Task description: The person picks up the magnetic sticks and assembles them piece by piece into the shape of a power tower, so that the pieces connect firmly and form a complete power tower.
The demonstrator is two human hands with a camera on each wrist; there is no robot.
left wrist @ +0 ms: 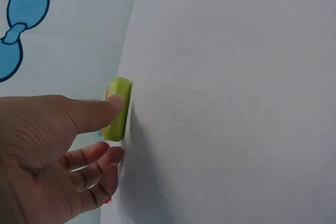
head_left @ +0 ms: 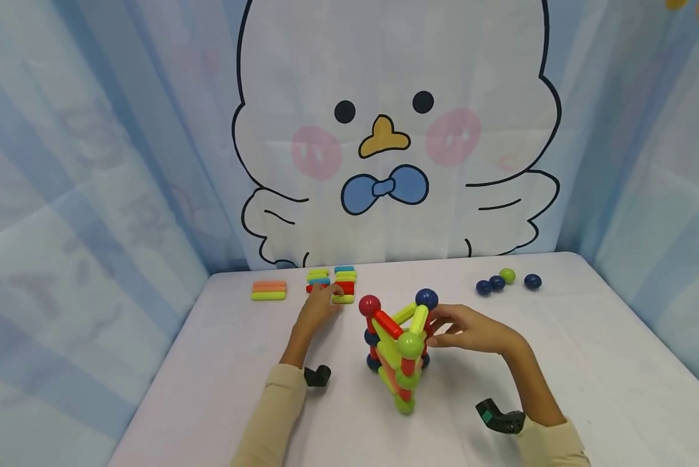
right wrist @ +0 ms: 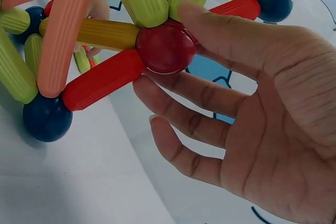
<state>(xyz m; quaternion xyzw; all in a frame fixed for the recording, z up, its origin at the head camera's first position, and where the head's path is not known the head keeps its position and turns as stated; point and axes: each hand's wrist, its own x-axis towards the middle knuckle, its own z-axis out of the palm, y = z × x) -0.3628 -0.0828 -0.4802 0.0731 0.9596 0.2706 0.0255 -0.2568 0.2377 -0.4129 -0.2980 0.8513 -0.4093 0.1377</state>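
My left hand (head_left: 319, 307) is at the rows of coloured rods at the back of the table. Its thumb lies against a yellow-green rod (left wrist: 121, 109), with the index finger reaching over the far side; the other fingers curve loosely below. In the middle stands a framework of rods and balls, topped by a red ball (head_left: 369, 306), a dark blue ball (head_left: 426, 298) and a green ball (head_left: 410, 346). My right hand (head_left: 472, 329) steadies its right side. In the right wrist view, thumb and fingers hold another red ball (right wrist: 167, 48) where several rods meet.
Two orange and yellow-green rods (head_left: 269, 290) lie at the back left. Three dark blue balls, one of them set apart (head_left: 533, 281), and a green ball (head_left: 507, 275) sit at the back right. A printed curtain (head_left: 384, 233) hangs behind the table.
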